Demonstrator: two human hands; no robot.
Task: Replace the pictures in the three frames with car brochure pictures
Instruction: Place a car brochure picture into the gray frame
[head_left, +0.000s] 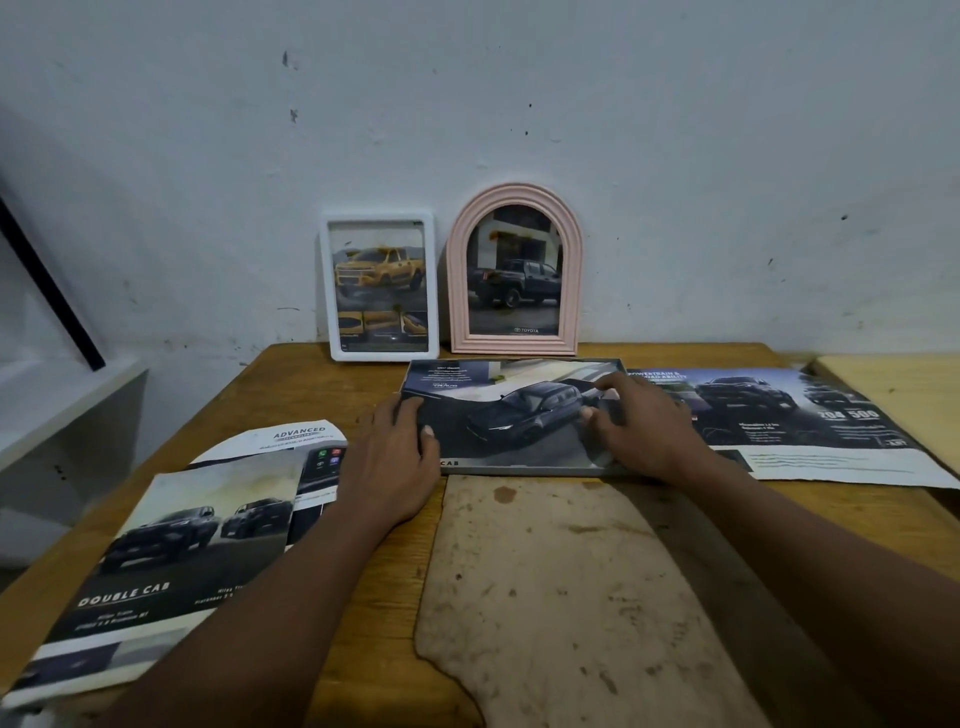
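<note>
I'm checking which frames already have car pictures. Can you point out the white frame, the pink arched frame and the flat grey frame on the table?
white frame (384, 355), head view, bottom border.
pink arched frame (460, 291), head view, left moulding.
flat grey frame (519, 470), head view, near rail.

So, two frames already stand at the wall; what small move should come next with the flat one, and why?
Probably lift the flat frame and stand it beside the pink arched frame: its car picture seems seated, and the left hand and right hand are on its ends.
</note>
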